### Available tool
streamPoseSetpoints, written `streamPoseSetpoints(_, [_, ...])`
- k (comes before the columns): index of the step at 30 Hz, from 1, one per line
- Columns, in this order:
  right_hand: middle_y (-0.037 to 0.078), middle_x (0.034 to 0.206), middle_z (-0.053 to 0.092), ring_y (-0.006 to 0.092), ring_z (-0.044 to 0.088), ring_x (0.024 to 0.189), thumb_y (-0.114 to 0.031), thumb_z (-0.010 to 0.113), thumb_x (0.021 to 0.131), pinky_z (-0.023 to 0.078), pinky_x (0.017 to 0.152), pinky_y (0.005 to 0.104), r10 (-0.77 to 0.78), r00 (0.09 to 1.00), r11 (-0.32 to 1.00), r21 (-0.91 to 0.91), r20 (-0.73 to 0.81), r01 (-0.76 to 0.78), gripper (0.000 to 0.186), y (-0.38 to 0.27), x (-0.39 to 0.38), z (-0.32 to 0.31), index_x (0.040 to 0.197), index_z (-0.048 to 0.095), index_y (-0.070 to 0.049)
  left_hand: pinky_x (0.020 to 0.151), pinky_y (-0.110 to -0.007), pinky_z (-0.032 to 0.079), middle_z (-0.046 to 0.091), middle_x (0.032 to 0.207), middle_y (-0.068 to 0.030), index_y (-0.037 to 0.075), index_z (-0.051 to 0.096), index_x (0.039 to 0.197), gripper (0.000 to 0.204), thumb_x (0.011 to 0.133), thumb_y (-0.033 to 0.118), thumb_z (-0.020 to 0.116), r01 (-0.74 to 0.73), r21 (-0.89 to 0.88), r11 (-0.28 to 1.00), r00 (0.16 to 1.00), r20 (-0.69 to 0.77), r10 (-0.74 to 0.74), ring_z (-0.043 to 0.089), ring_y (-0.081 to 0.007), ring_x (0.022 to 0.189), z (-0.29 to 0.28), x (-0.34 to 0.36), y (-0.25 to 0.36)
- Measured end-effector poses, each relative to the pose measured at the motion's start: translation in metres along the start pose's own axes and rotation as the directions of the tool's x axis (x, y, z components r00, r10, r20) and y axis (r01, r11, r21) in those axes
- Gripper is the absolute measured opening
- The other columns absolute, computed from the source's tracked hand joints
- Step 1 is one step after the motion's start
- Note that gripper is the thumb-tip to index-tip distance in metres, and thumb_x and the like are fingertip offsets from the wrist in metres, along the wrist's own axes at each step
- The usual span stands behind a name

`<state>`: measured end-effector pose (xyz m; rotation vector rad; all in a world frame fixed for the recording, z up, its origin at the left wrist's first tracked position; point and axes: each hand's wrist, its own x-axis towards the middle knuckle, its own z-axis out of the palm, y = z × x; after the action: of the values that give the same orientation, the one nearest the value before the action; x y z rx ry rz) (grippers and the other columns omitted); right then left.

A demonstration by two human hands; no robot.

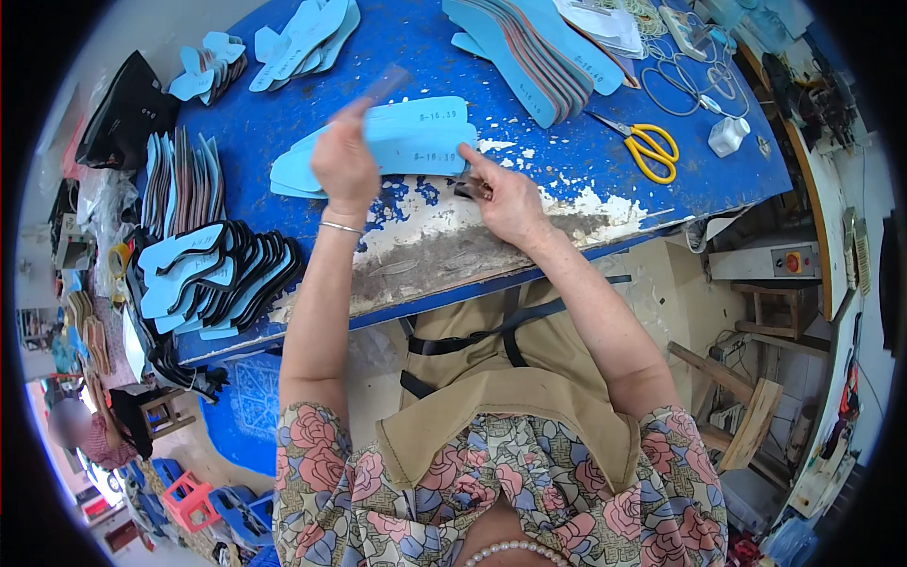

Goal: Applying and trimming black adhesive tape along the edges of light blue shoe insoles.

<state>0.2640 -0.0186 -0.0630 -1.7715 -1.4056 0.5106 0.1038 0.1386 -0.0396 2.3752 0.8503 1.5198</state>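
Observation:
My left hand (345, 161) is raised over a small pile of light-blue shoe insoles (416, 142) on the worn blue table (567, 180). It grips a thin, clear, ruler-like strip (387, 83), which is blurred. My right hand (505, 198) rests on the table just right of the pile, with its index finger on the edge of an insole. A small dark object (472, 190) is under its fingers; I cannot tell what it is.
Yellow-handled scissors (650, 149) lie to the right. A fanned stack of blue insoles (534, 52) sits at the back. Black and blue sole pieces (217, 279) pile up at the left edge. Wire loops (685, 80) and a white plug (728, 135) lie far right.

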Motion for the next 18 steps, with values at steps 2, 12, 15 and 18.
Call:
streamPoseSetpoints(2, [0.008,0.086,0.065,0.0210,0.063,0.076,-0.001,0.057,0.076,0.049,0.068,0.0311,-0.003,1.000,0.999,-0.050,0.001,0.003,0.057,-0.003,-0.003,-0.001,0.129,0.047,-0.019,0.083,-0.034,0.047,0.062,0.111,-0.0116,-0.003,0.058,0.107,0.034,0.096,0.021,0.038,-0.013,-0.442,0.897,0.974,-0.207,-0.088,0.061,-0.0234,0.096,-0.005,0.034,0.030])
streamPoseSetpoints(12, [0.004,0.073,0.062,0.0102,0.059,0.063,-0.005,0.059,0.084,0.047,0.057,0.0219,0.140,0.975,0.732,0.681,-0.172,0.015,0.011,-0.031,-0.021,-0.086,0.094,0.060,-0.001,0.092,-0.045,0.032,0.053,0.115,-0.0110,0.011,0.056,0.118,0.044,0.078,0.027,0.062,-0.407,0.050,0.912,0.785,0.530,0.321,0.050,-0.0276,0.107,-0.050,-0.033,0.120])
streamPoseSetpoints(15, [0.004,0.075,0.061,0.0086,0.059,0.062,-0.005,0.057,0.086,0.047,0.056,0.0189,0.105,0.984,0.681,0.731,-0.144,0.034,0.011,-0.071,-0.036,-0.132,0.095,0.059,0.001,0.093,-0.048,0.031,0.049,0.118,-0.0117,0.013,0.053,0.120,0.047,0.077,0.026,0.064,-0.279,0.035,0.960,0.730,0.657,0.188,0.046,-0.0275,0.111,-0.034,-0.080,0.110])
streamPoseSetpoints(18, [0.003,0.075,0.060,0.0075,0.057,0.061,-0.009,0.059,0.086,0.044,0.053,0.0187,0.096,0.992,0.753,0.658,-0.081,-0.019,0.014,-0.087,-0.045,-0.152,0.097,0.058,0.000,0.095,-0.049,0.030,0.046,0.121,-0.0132,0.012,0.051,0.121,0.049,0.076,0.023,0.064,-0.190,0.147,0.971,0.758,0.651,0.050,0.042,-0.0283,0.114,-0.040,-0.079,0.104])
